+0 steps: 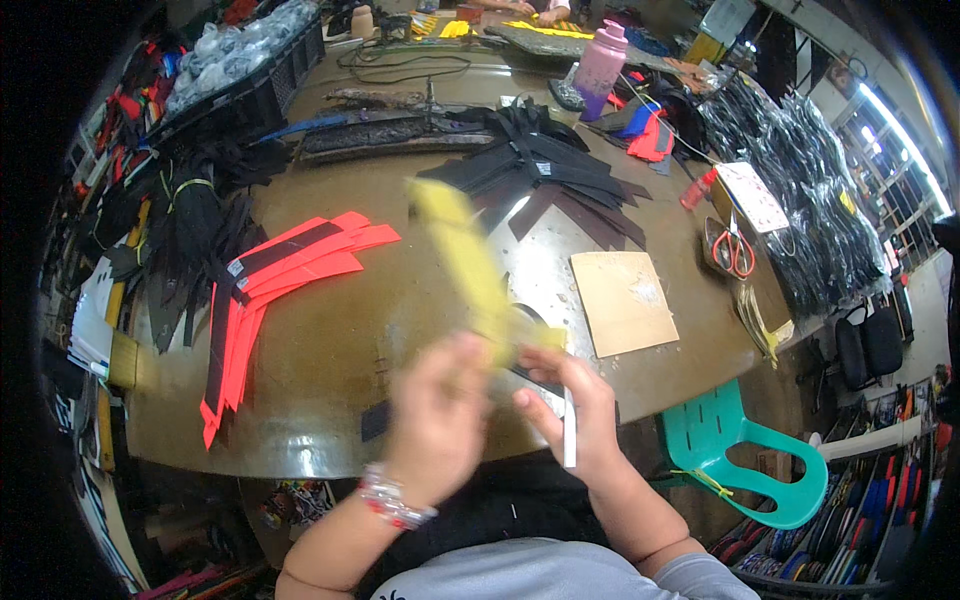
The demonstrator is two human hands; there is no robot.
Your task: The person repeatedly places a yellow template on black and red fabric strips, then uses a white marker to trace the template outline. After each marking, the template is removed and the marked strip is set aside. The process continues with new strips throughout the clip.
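Note:
My left hand [440,420], smeared by motion and wearing a beaded bracelet, grips a bent yellow strip [462,255]. The strip is blurred too; its long arm points away from me over the table. Close on its right, my right hand [580,405] is closed with a slim white stick [570,430] between its fingers, pointing down. Whether that stick is a pen or a tool handle, I cannot tell. The strip's short end reaches the right fingertips. Beyond my hands to the left lies a fanned stack of orange-red angled strips [290,275], with black ones on top.
Black angled strips [545,165] are piled at the table's far middle. A tan board [625,303] lies right of my hands. Orange-handled scissors [735,250], a purple bottle [600,70] and bagged black goods [790,170] sit farther right. A green chair [700,430] stands by the near edge.

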